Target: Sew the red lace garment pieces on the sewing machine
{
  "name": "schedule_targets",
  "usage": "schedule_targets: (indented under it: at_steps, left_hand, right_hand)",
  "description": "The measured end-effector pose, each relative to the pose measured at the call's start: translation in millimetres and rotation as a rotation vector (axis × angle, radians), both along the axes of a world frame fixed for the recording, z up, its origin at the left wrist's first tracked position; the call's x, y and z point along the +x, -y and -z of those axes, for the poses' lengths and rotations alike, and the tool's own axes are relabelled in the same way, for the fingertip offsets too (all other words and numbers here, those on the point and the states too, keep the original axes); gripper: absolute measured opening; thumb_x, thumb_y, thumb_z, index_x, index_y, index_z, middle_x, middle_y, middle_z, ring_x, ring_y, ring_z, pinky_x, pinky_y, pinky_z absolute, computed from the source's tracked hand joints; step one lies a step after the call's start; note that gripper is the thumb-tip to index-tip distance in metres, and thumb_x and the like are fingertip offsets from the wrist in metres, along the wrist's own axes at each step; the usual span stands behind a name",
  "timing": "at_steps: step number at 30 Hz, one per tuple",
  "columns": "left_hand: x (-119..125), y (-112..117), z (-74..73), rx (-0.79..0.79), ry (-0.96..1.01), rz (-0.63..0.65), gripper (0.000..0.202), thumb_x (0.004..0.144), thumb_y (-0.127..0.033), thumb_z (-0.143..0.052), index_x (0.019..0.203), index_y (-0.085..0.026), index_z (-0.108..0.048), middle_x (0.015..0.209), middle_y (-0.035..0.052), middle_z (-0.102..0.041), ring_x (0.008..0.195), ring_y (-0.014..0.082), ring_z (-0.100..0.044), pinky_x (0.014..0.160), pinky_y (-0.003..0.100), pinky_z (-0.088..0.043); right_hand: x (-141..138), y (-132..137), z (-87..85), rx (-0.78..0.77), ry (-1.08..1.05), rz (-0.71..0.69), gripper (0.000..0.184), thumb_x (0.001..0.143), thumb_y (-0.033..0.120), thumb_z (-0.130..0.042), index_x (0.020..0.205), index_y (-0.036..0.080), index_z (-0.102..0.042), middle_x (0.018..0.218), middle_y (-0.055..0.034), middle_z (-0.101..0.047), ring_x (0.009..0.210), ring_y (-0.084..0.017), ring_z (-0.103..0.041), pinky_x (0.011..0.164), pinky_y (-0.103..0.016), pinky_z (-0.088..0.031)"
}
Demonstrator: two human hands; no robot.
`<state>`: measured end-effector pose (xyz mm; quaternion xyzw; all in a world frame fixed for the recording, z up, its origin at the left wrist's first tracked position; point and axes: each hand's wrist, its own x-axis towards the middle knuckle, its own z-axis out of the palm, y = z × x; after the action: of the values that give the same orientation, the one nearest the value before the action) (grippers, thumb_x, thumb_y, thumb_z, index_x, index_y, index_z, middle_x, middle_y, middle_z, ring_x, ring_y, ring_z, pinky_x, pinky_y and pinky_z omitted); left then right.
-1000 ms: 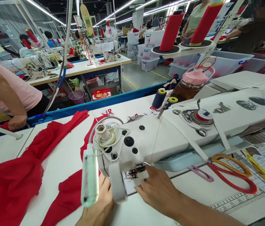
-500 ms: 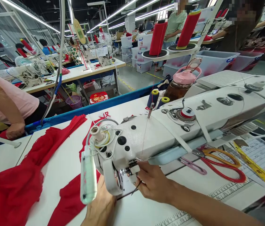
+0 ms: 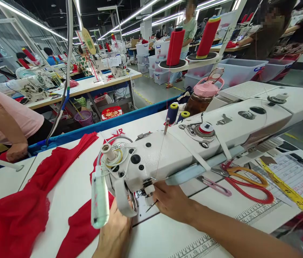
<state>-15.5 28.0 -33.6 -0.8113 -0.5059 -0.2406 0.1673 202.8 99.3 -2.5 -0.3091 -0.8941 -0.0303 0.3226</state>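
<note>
A white sewing machine stretches across the bench in front of me. My right hand is closed beside the needle area, its fingertips partly hidden under the machine head. From its fingers sticks a thin dark pointed tool; its exact kind does not show. My left hand lies at the left of the presser area, behind the glowing lamp and the machine's front cover; its fingers are mostly hidden. Red fabric lies beside it, reaching behind the lamp.
More red fabric is heaped at the left. Scissors, a pink-handled tool and a yellow tape measure lie at the right. Red thread cones and a pink-lidded jug stand behind. A co-worker's hand is at far left.
The view has shifted slightly, so the machine sits a little further left. My right hand keeps close to the needle area, the dark tool now more level. The left hand stays about in place.
</note>
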Motion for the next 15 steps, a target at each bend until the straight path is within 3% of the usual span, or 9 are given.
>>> schedule_targets:
  at_steps: [4, 9, 12, 15]
  left_hand:
    - [-1.8, -1.7, 3.4, -0.015, 0.125, 0.008, 0.044, 0.093, -0.013, -0.048, 0.134, -0.027, -0.058, 0.099, 0.0098, -0.077, 0.097, 0.0281, -0.072, 0.097, 0.055, -0.051]
    - [-3.2, -6.0, 3.5, -0.115, 0.241, 0.013, 0.033, 0.093, -0.015, -0.05, 0.119, -0.023, -0.067, 0.104, 0.0105, -0.075, 0.098, 0.0265, -0.071, 0.094, 0.044, -0.052]
    - [-9.1, -6.3, -6.5, -0.293, 0.425, -0.031, 0.025, 0.094, -0.02, -0.051, 0.109, -0.022, -0.07, 0.102, 0.0098, -0.074, 0.101, 0.0264, -0.068, 0.093, 0.04, -0.05]
    - [-23.8, -1.3, -24.6, -0.502, 0.679, -0.156, 0.023, 0.095, -0.034, -0.052, 0.098, -0.021, -0.071, 0.095, 0.0081, -0.073, 0.094, 0.0254, -0.067, 0.085, 0.036, -0.051]
  right_hand:
    - [6.4, -1.6, 5.9, 0.017, 0.087, 0.071, 0.017, 0.09, 0.011, -0.048, 0.084, 0.018, -0.062, 0.059, 0.0028, -0.06, 0.045, -0.011, -0.05, 0.043, -0.023, -0.027]
    - [16.2, -9.6, 8.6, -0.045, 0.185, 0.218, 0.019, 0.089, 0.008, -0.052, 0.084, 0.019, -0.067, 0.052, -0.0002, -0.058, 0.043, -0.013, -0.048, 0.047, -0.025, -0.03]
    - [24.2, -16.5, 12.2, -0.092, 0.186, 0.254, 0.026, 0.086, 0.001, -0.053, 0.084, 0.02, -0.07, 0.051, -0.0007, -0.058, 0.044, -0.014, -0.05, 0.052, -0.028, -0.036]
    - [31.5, -24.7, 20.2, -0.131, 0.115, 0.288, 0.023, 0.088, 0.003, -0.057, 0.082, 0.021, -0.071, 0.049, 0.0008, -0.055, 0.045, -0.014, -0.049, 0.054, -0.03, -0.041]
